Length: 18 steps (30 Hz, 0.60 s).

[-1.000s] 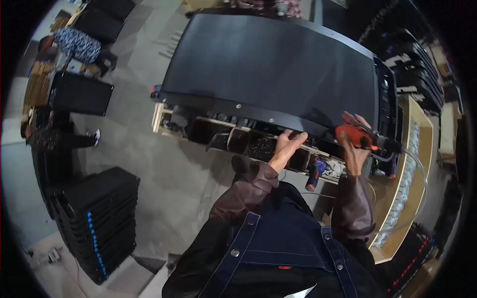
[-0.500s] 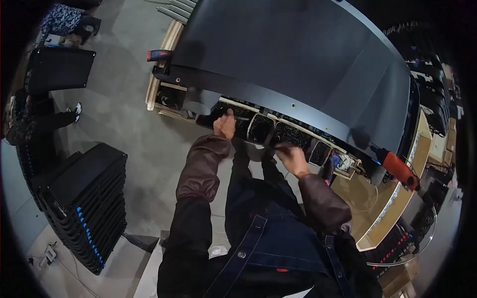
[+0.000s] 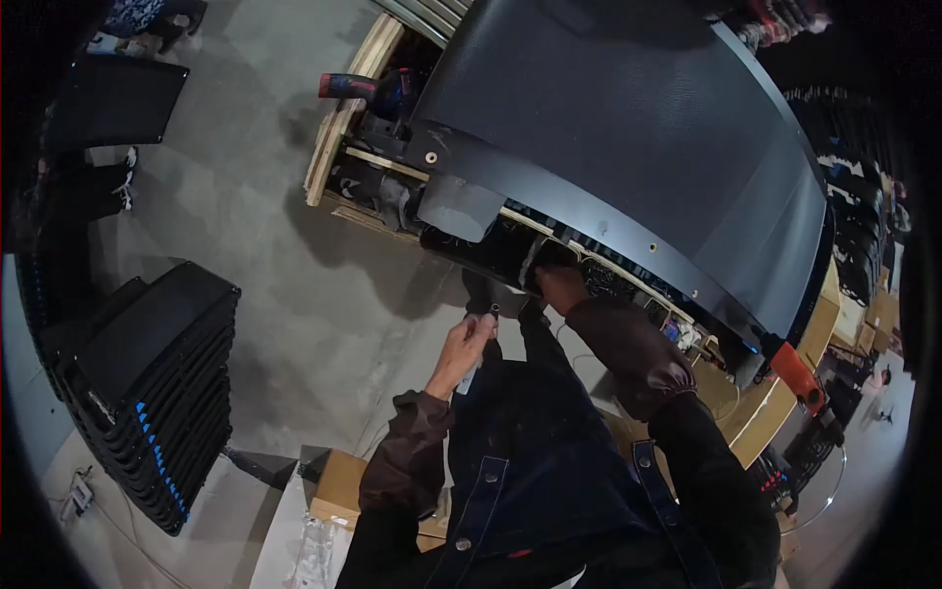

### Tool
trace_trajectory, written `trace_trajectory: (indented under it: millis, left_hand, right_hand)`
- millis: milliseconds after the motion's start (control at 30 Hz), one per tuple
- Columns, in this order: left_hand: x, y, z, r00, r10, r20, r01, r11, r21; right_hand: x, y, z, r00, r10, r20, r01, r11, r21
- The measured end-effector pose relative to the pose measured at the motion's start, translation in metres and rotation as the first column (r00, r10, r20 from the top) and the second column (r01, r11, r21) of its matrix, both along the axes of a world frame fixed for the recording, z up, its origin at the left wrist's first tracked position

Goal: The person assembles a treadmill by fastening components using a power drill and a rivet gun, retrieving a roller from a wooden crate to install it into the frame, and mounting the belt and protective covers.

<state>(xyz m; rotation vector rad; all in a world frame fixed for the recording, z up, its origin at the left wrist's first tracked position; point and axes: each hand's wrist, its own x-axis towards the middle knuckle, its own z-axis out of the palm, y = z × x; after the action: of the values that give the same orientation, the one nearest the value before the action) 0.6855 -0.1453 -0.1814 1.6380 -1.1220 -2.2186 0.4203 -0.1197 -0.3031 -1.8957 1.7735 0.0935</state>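
At the far left, a black panel (image 3: 118,103), then below, another person's shoes (image 3: 129,179) and a tall stack of black panels (image 3: 162,358) with blue bits down one edge. Across grey floor (image 3: 275,294), the wooden end of a workbench (image 3: 334,137), with a red-and-black drill (image 3: 358,88) on top, grip out past the edge. Next, a grey tube (image 3: 461,206) under the bench's overhang. Below it, in front of the apron (image 3: 530,432), the left hand (image 3: 463,351), thumb and fingers pinched on a small dark piece (image 3: 495,308). Just right, well apart from the left, the right hand (image 3: 561,288), down at a row of black bins (image 3: 471,255), fingertips hidden; cannot tell their grip. Above both hands, spread over the bench, a large black sheet (image 3: 628,118) with holes along the near edge. Farther right, near the sheet's corner, an orange power tool (image 3: 797,378) beside a wooden trough (image 3: 765,412).
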Motion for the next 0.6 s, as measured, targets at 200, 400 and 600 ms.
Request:
trace_trajectory:
  millis: [200, 400, 600]
  left_hand:
    - [-0.027, 0.006, 0.006, 0.975, 0.078, -0.207, -0.086, 0.996, -0.027]
    - [-0.075, -0.004, 0.049, 0.934, -0.016, -0.356, -0.026, 0.993, -0.112]
    - [-0.13, 0.014, 0.119, 0.871, -0.154, -0.467, 0.015, 0.957, -0.289]
  right_hand:
    - [-0.008, 0.003, 0.017, 0.808, -0.478, 0.345, 0.443, 0.879, 0.179]
    - [-0.01, 0.016, 0.192, -0.146, -0.655, 0.741, 0.633, 0.514, 0.579]
    - [-0.033, 0.063, 0.275, 0.155, -0.325, 0.933, 0.76, 0.642, 0.098]
